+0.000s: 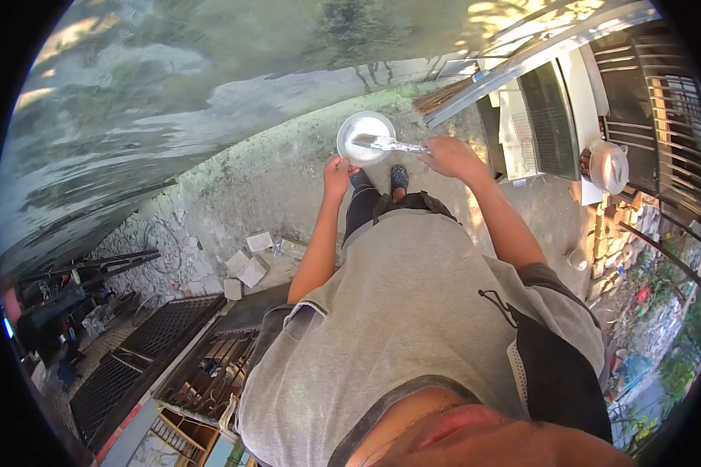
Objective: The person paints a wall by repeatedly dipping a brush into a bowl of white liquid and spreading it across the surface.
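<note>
A round white tub [364,124] with white stuff inside hangs in front of my body, above my feet. My left hand [337,174] is closed on the tub's near left rim. From the right, my right hand [452,159] wraps round the handle of a brush [401,146]. The handle looks covered in something white or silvery. The brush's head lies over the tub's opening, and whether it touches the white contents cannot be made out.
A grey-green wall [171,86] runs along the far side. Pale blocks [251,268] lie on the concrete floor at the left. A leaning beam [522,70], a glass-fronted cabinet [549,117] and a lidded container [608,167] stand at the right.
</note>
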